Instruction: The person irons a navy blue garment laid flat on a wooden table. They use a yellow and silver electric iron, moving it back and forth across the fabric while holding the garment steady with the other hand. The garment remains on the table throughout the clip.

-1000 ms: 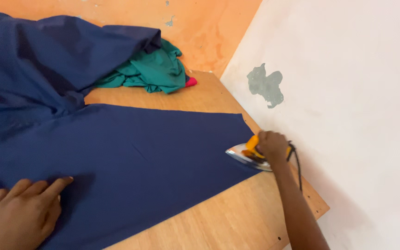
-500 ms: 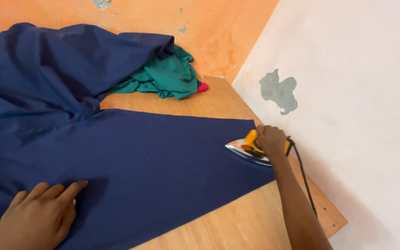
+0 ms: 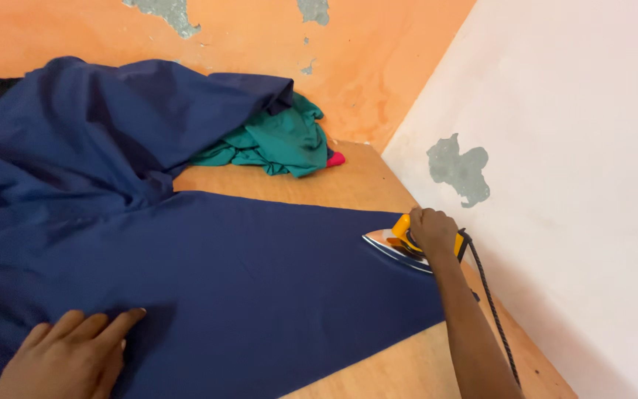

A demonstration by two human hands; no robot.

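Two hands are at work on one big navy cloth [image 3: 245, 281] spread over a wooden table [image 3: 378, 377]. The right hand [image 3: 433, 230] is closed around the yellow handle of an iron [image 3: 396, 247], fingers wrapped tight, w/ the metal plate flat on the right end of the cloth, near the white wall [image 3: 577, 185]. The left hand [image 3: 68, 358] lies open, palm down, fingers together and stretched, pressing the cloth at the bottom left; it grips nothing.

The rest of the cloth is bunched up at the back left, partly over a green garment [image 3: 286, 140], w/ a small pink piece [image 3: 336, 158] just beside it. The iron's braided cord [image 3: 492, 318] hangs down along the right forearm, between the arm and the wall.

What could go wrong, in my judgement:
- The iron sits at the cloth's edge, so part of the hot plate may pass onto bare wood and mark it.
- If it rests too long in one spot, the fabric may get shiny or scorch.
- The cord is very near the arm; it may catch and tug the iron.
- The two hands are well apart, so the cloth between them may wrinkle under the plate.
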